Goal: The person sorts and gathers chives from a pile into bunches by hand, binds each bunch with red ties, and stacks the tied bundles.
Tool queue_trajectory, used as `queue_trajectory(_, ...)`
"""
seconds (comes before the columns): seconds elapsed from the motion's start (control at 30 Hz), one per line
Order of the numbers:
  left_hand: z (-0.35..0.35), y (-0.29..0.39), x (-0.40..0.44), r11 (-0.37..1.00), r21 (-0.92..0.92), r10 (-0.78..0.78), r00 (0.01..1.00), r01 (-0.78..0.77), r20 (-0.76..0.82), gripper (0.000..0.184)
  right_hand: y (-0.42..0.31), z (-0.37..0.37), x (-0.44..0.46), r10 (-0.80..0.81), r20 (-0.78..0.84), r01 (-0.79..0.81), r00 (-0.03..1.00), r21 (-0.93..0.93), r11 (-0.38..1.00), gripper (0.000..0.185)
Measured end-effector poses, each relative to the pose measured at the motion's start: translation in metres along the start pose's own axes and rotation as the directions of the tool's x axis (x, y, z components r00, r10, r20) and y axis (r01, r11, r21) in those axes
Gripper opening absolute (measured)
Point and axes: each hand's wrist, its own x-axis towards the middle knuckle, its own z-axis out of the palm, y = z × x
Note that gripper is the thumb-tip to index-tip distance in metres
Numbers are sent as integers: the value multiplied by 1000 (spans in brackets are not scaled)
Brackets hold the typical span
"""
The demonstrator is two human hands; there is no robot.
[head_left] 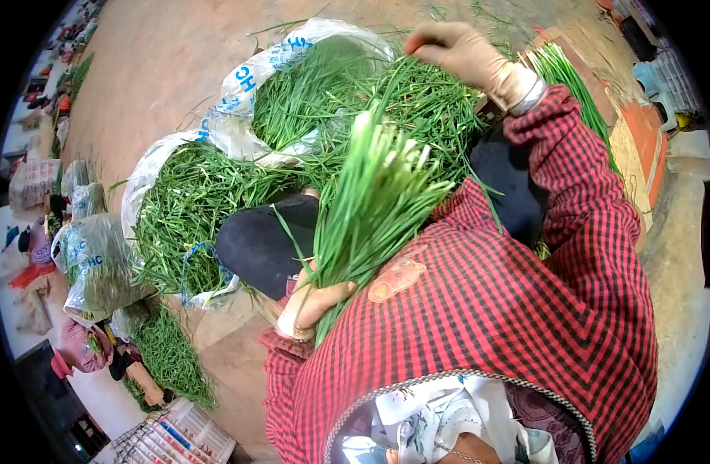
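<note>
My left hand (318, 303), in a pale thin glove, is wrapped round the lower part of a thick bunch of green garlic chives (370, 201), with its pale cut ends pointing up and away from me. My right hand (471, 60), also gloved, is raised beyond the bunch with fingers pinched together on a thin chive blade (390, 89). Loose chives (436, 100) lie heaped under and around the bunch. An open white plastic bag (242, 85) with blue letters holds more chives, and a second white bag (142, 174) stands nearer on the left.
At right, a neat bundle of chives (568, 85) lies on a board beside an orange-red piece (643, 143). Filled plastic bags (99, 263), a chive pile (169, 352) and a white crate (173, 437) stand on the left. My dark-trousered knees (262, 236) flank the heap.
</note>
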Motion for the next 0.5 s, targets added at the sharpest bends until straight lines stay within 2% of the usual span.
queue_trajectory(0.03, 8, 14, -6, 1000, -8, -30, 996, 30, -88, 50, 17, -15, 0, 42, -72, -49, 997, -104, 993, 18)
queue_trajectory(0.07, 8, 14, -7, 1000, -7, -30, 995, 29, -91, 50, 30, -28, -5, 75, -148, -104, 986, -201, 974, 19)
queue_trajectory(0.1, 8, 15, -9, 989, -150, -29, 997, 17, -77, 52, 40, -33, -15, 71, -147, -100, 987, -197, 975, 19)
queue_trajectory(0.13, 7, 15, -11, 957, -290, -25, 998, 6, -64, 54, 53, -34, -26, 175, -144, -198, 974, -166, 966, 20)
queue_trajectory(0.17, 3, 12, -12, 953, -303, -44, 991, 5, -123, 49, 65, -33, -34, 276, -137, -294, 951, -136, 946, 22)
queue_trajectory(0.2, -13, 0, -8, 954, -295, -92, 985, 45, -146, 42, 66, -27, -40, 363, 59, -352, 930, -143, 925, 33)
queue_trajectory(0.27, -24, -12, -2, 958, -285, -16, 996, -10, -89, 39, 51, -7, -54, 335, 161, -316, 928, -135, 939, 49)
queue_trajectory(0.3, -23, -11, 3, 959, -282, -12, 996, -14, -90, 39, 34, 1, -56, 355, 210, -373, 911, 51, 926, 59)
queue_trajectory(0.33, -20, -9, 8, 941, -337, 16, 1000, -20, -13, 40, 14, 8, -57, 365, 263, -426, 893, 232, 875, 68)
queue_trajectory(0.37, -17, -8, 12, 921, -389, 49, 997, -20, 64, 42, -7, 15, -55, 310, 301, -403, 902, 326, 855, 73)
queue_trajectory(0.4, -13, -8, 15, 924, -381, 51, 997, -23, 65, 42, -11, 28, -53, 280, 322, -402, 904, 419, 815, 72)
queue_trajectory(0.5, -5, -11, 19, 838, -545, 113, 986, -29, 122, 47, -27, 51, -46, 212, 382, -396, 899, 508, 765, 67)
